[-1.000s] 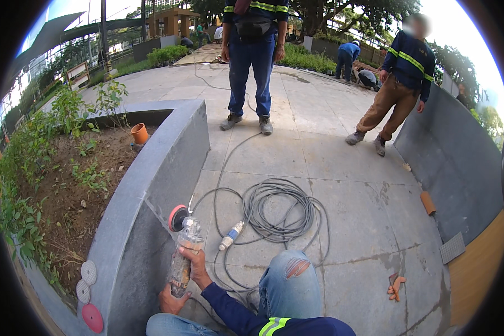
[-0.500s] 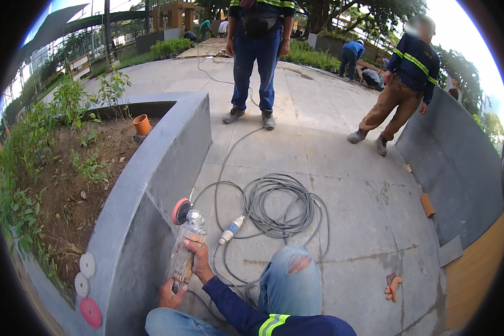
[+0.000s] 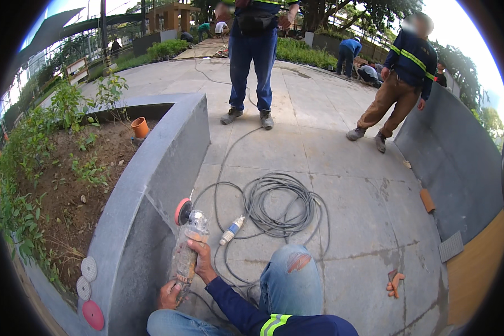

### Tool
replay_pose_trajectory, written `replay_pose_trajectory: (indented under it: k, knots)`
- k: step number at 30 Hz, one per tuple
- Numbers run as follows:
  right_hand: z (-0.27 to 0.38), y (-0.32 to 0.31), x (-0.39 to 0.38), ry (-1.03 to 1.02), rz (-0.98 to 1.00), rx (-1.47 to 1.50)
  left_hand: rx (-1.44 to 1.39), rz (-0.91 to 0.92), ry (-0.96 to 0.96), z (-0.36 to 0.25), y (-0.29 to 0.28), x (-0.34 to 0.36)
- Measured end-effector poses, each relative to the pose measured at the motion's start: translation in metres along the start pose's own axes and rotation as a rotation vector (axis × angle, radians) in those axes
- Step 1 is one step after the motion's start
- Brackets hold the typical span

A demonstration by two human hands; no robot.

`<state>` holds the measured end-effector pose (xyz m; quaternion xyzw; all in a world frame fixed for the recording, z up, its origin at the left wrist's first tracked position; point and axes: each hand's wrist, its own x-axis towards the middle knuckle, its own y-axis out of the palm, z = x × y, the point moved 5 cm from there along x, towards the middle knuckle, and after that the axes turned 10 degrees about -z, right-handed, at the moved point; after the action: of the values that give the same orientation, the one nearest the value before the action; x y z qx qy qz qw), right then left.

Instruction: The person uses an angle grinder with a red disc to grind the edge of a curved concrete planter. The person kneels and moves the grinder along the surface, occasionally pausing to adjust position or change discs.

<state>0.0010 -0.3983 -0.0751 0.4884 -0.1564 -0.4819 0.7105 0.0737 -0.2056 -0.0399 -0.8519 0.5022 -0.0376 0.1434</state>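
An angle grinder point(image 3: 186, 255) with a round red pad point(image 3: 183, 211) is in both my hands, its head pointing away from me beside the grey planter wall point(image 3: 134, 252). My right hand point(image 3: 202, 259) wraps round the body just behind the metal head. Lower down, my left hand point(image 3: 168, 295) closes round the rear end, thumb on top. The pad's edge is near the wall's side face; whether it touches I cannot tell. A cable runs from the grinder's rear. On the wall's top lie two pale polishing discs point(image 3: 88, 269) and a pink disc point(image 3: 93, 315).
A coiled grey cable point(image 3: 280, 204) and a cable connector point(image 3: 232, 230) lie on the paving. One person point(image 3: 253, 67) stands ahead, another point(image 3: 400, 84) by the right-hand wall. To the right lie an orange glove-like thing point(image 3: 395, 284), an orange tube piece point(image 3: 427, 200) and a grey grating point(image 3: 451, 248).
My hands and the grinder have barely moved; the view has shifted slightly. The person ahead has raised their hands from their sides.
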Motion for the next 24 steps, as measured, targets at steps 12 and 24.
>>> replay_pose_trajectory:
  k: [12,24]
  knots:
    - [0.009,0.013,0.001,-0.044,0.018,0.001,-0.015,-0.169,0.105,0.045,-0.002,0.013]
    - [0.003,0.008,-0.005,-0.05,-0.033,-0.019,0.604,-0.257,0.179,0.002,0.005,0.009]
